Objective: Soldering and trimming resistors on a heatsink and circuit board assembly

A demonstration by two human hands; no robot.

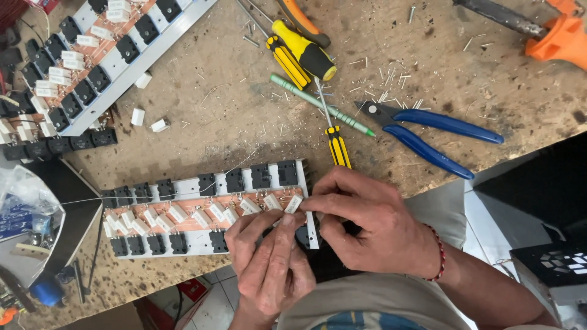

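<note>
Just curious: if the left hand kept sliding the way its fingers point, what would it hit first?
Probably the white resistor on the board, pinched by the right hand; the left hand fingertips are almost there.

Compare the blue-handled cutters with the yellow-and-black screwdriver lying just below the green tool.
The blue-handled cutters have two curved handles spread apart; the yellow-and-black screwdriver is one straight tool. The cutters lie mostly sideways; the screwdriver points up and down. Both rest untouched on the worn workbench, above the hands.
</note>
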